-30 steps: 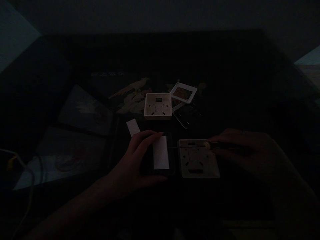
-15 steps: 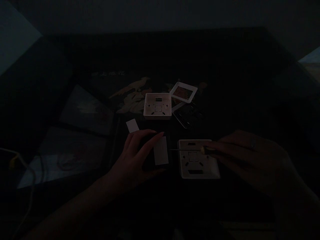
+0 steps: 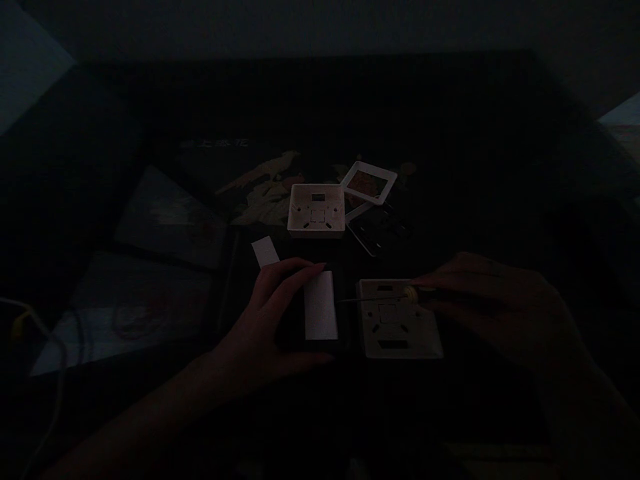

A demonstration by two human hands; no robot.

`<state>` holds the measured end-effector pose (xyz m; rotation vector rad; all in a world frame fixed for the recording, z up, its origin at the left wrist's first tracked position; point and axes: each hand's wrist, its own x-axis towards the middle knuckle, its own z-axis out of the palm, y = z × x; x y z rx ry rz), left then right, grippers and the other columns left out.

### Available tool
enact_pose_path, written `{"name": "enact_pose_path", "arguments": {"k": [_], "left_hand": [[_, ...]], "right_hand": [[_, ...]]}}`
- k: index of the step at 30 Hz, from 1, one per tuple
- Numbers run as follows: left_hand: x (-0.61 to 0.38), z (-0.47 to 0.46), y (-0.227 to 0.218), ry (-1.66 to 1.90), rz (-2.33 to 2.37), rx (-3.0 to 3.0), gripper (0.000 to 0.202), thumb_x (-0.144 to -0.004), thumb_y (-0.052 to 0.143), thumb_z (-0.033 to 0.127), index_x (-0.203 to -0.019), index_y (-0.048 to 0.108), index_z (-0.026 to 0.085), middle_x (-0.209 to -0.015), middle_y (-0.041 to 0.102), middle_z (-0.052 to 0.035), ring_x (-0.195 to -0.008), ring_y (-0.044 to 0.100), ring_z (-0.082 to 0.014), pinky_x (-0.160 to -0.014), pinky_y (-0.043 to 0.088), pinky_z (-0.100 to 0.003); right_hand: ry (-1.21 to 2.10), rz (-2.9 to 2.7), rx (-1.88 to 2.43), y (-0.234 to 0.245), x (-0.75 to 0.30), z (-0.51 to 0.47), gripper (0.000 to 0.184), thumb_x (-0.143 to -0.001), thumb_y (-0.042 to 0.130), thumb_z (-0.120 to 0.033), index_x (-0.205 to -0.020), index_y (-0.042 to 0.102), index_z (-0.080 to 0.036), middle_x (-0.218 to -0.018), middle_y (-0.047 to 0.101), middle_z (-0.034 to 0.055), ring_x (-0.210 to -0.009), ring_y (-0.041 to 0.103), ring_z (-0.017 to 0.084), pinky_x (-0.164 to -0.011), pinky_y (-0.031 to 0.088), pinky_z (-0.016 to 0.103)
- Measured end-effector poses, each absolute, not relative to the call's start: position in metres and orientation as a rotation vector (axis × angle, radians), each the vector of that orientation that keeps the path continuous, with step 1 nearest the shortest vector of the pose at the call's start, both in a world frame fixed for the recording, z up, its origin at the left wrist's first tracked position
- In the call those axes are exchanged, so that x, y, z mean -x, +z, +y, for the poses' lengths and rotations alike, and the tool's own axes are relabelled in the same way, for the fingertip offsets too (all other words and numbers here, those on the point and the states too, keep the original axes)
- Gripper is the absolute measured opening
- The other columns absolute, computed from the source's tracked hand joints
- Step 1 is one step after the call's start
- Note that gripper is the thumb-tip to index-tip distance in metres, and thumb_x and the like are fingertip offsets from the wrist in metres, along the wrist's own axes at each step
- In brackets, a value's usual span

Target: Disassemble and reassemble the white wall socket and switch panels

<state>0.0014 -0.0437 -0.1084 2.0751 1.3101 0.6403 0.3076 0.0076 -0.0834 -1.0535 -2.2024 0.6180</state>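
Holding screwdriver (image 3: 411,295), dim “上” lettering (image 3: 223,143) beyond

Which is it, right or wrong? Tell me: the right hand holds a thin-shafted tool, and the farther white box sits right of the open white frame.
Wrong on one point: in the head view, the farther white box sits left of the open white frame, not right. The rest stands: the right hand holds a thin-shafted tool.
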Motion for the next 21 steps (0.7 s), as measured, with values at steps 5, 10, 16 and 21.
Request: {"name": "enact_pose_path", "arguments": {"k": [5, 10, 16, 21], "left_hand": [[-0.001, -0.045, -0.110, 0.632, 1.136, -1.913, 0.088, -0.077, 0.075, 0.058, -0.149, 0.030, 0.035, -0.148, 0.037, -0.0110, -0.137, 0.041, -0.0362, -0.110, 0.044, -0.053], [-0.003, -0.044, -0.113, 0.559, 1.201, -2.033, 0.089, -0.077, 0.079, 0.046, -0.150, 0.030, 0.034, -0.147, 0.036, -0.0121, -0.136, 0.042, -0.0346, -0.112, 0.043, -0.054], [-0.010, -0.045, -0.116, 0.432, 1.169, -2.126, 0.092, -0.074, 0.083, 0.041, -0.150, 0.032, 0.029, -0.145, 0.041, -0.0143, -0.135, 0.042, -0.0347, -0.109, 0.045, -0.055], [-0.018, -0.045, -0.119, 0.326, 1.143, -2.180, 0.094, -0.072, 0.084, 0.045, -0.149, 0.035, 0.022, -0.146, 0.043, -0.0188, -0.137, 0.039, -0.0380, -0.108, 0.042, -0.061]], "right_hand": [[0.645, -2.213, 1.062, -0.082, -0.301, 0.005, 0.018, -0.088, 0.067, -0.023, -0.102, 0.077, -0.030, -0.089, 0.076, 0.0030, -0.077, 0.072, 0.019, -0.065, 0.059, 0.029], [0.613, -2.220, 1.076, -0.082, -0.302, 0.004, 0.020, -0.088, 0.067, -0.023, -0.102, 0.076, -0.033, -0.088, 0.076, 0.0025, -0.076, 0.072, 0.020, -0.064, 0.060, 0.031], [0.616, -2.186, 1.105, -0.079, -0.302, 0.007, 0.015, -0.089, 0.066, -0.032, -0.100, 0.075, -0.031, -0.084, 0.075, 0.0022, -0.070, 0.073, 0.019, -0.058, 0.062, 0.029], [0.551, -2.163, 1.098, -0.082, -0.307, 0.012, 0.013, -0.090, 0.062, -0.037, -0.100, 0.072, -0.038, -0.086, 0.076, -0.0011, -0.066, 0.074, 0.021, -0.056, 0.064, 0.031]]}}
